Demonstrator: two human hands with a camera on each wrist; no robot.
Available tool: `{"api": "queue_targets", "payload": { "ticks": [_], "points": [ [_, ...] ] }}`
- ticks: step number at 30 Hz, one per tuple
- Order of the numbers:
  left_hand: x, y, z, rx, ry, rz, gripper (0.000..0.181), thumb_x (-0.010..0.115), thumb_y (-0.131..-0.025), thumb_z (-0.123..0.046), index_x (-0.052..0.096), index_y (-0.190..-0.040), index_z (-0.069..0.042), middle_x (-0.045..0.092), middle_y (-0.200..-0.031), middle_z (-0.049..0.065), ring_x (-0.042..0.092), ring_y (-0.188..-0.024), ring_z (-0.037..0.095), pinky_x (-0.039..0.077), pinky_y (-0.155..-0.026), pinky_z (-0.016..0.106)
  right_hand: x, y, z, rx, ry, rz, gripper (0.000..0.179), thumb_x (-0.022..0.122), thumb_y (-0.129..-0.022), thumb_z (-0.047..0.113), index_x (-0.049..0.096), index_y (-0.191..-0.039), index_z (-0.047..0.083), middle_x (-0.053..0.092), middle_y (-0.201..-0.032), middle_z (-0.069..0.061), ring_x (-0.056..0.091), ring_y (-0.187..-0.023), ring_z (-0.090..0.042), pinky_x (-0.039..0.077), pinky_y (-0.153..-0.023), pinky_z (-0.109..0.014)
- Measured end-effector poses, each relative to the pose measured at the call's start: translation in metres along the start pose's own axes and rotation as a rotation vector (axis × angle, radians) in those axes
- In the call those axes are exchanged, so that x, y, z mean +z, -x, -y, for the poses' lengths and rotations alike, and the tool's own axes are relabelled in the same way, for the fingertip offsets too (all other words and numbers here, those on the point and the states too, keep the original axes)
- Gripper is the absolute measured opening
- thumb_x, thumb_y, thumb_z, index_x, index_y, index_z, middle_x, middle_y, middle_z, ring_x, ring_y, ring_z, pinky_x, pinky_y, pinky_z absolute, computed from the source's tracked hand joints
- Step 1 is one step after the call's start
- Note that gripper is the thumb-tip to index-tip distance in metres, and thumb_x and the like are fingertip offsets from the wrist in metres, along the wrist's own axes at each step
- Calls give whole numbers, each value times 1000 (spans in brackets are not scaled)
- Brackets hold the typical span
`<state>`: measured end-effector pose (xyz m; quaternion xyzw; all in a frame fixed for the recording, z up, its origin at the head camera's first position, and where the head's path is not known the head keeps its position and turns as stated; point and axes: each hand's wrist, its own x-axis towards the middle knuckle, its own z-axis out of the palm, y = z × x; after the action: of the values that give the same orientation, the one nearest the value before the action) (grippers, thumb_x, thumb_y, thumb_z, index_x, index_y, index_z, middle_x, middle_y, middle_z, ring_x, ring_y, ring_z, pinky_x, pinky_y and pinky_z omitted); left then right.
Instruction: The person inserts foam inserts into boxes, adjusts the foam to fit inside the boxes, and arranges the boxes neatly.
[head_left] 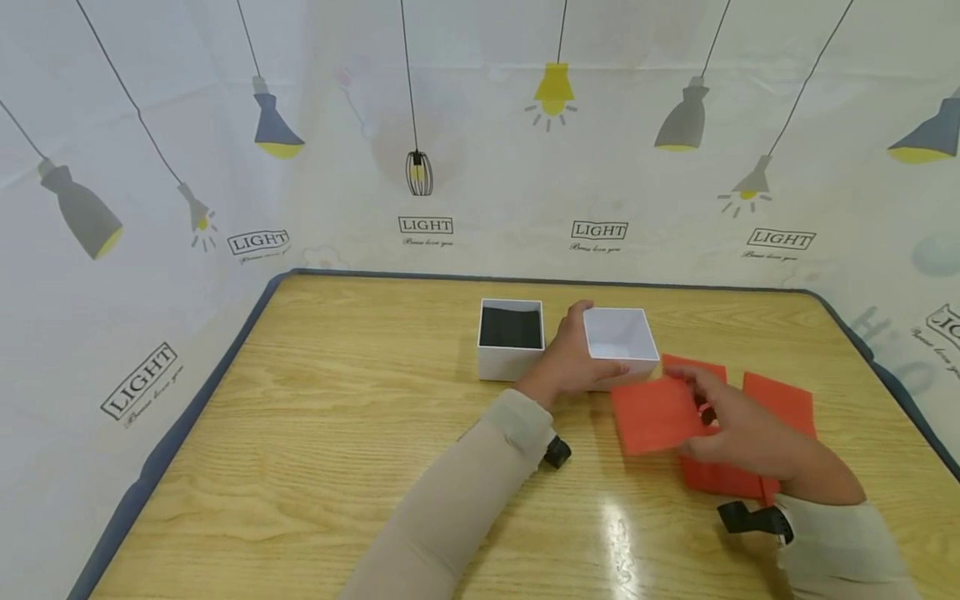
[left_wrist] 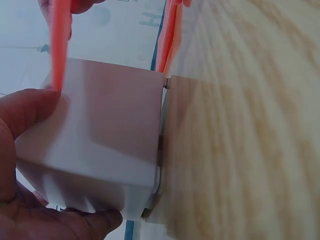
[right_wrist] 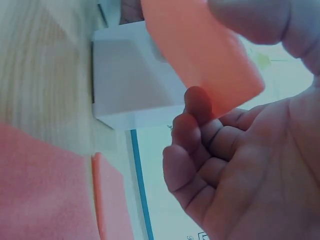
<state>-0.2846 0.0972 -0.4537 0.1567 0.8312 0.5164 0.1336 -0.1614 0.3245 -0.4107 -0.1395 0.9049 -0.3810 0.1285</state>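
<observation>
My left hand (head_left: 568, 360) grips an open-topped white box (head_left: 626, 368), thumb on its near side and fingers round its left side. In the left wrist view the thumb presses the wall of the white box (left_wrist: 117, 115). My right hand (head_left: 742, 425) pinches a flat red folded cloth (head_left: 654, 417) between thumb and fingers, close in front of the box. The right wrist view shows the cloth (right_wrist: 205, 60) as a soft, slightly thick layer overlapping the box. Inside, the box shows bare white walls.
Left of the held box stands a second white box (head_left: 498, 365) with a black folded piece (head_left: 512, 328) in it. Several more red cloths (head_left: 783, 402) lie on the wooden table (head_left: 315, 417) under and beyond my right hand. A lamp-print curtain (head_left: 480, 183) surrounds the table.
</observation>
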Motion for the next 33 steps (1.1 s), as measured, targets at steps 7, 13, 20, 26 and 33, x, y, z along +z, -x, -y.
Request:
{"api": "queue_targets", "payload": {
  "ticks": [7,13,20,26,33],
  "points": [
    [1,-2,2,-3,-1,9,110,91,-85,-36,18,-166,-25,48,-144,6,56,-112,18,50,-100,37,-4,5,-5,-109,-216,-2,87,74,-92,0,23,-163,0,54,-139,-18,58,-113,-15,58,-85,-31],
    [0,-3,2,-6,-18,17,109,89,-86,-35,16,-167,-24,46,-146,7,54,-116,19,49,-105,39,-5,5,-10,-194,-366,10,78,65,-97,-7,20,-161,-4,58,-139,-4,61,-117,-12,58,-88,-28],
    [1,0,1,-25,3,13,110,91,-84,-37,18,-166,-28,46,-147,4,55,-116,19,50,-105,41,-5,2,-17,-268,-509,13,76,56,-97,-16,27,-161,10,57,-141,2,61,-119,-11,58,-91,-25],
    [1,0,0,-27,15,8,110,92,-83,-37,19,-166,-30,47,-148,3,55,-115,19,50,-105,42,-6,-3,-19,-229,-494,-30,75,57,-99,-13,23,-163,8,56,-141,3,60,-118,-9,59,-88,-25],
    [1,-2,2,-21,44,10,109,91,-84,-36,20,-165,-29,48,-143,3,55,-112,19,51,-101,40,-10,-19,-16,-194,-537,-44,77,57,-100,-11,14,-164,-4,55,-143,4,61,-120,-8,61,-90,-28]
  ]
}}
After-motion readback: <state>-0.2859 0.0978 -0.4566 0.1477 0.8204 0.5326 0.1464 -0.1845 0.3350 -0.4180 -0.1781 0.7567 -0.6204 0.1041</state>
